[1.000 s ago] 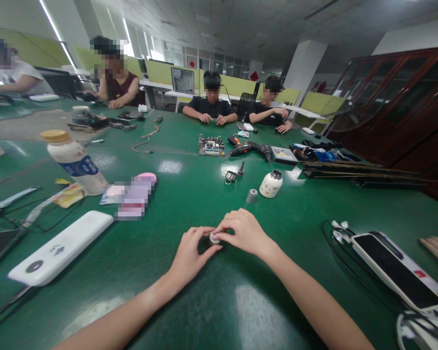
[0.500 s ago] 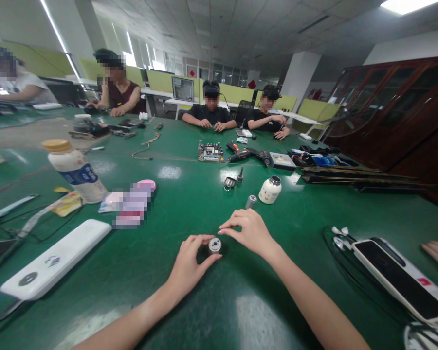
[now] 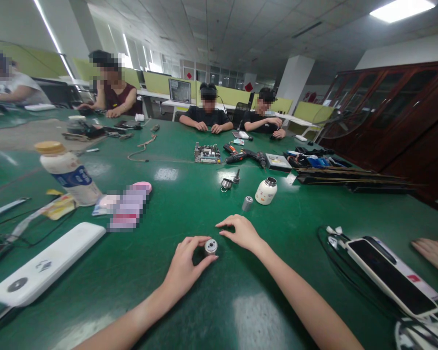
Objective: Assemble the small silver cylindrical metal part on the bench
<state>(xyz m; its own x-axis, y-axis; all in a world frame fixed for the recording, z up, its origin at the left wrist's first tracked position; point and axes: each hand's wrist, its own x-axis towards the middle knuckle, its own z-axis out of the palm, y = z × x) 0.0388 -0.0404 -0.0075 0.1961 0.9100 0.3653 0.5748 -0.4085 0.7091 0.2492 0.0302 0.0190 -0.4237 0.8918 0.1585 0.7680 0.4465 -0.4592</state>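
Note:
My left hand (image 3: 186, 260) curls its thumb and fingers around a small silver metal cylinder (image 3: 210, 247), upright on the green table, with dark holes in its top face. To the right and slightly farther away, my right hand (image 3: 243, 234) hovers with thumb and index finger a little apart; I see nothing between them. Beyond it stands a second, similar metal cylinder (image 3: 247, 203), beside a cream-coloured bottle (image 3: 266, 191) without a lid. A round metal part with a ring (image 3: 226, 184) and a dark pointed fitting (image 3: 236, 176) are behind these.
On the left are a white power bank (image 3: 47, 262), a drink bottle (image 3: 71, 175) and a pink-purple packet (image 3: 131, 206). At the right lie a phone (image 3: 390, 274) and cables near another person's hand (image 3: 434, 255). A circuit board (image 3: 207, 153) and power drills (image 3: 241, 156) lie farther back.
The view has shifted slightly. My right hand has drawn a little away from the cylinder, its thumb and index finger slightly wider apart. My left hand keeps its hold.

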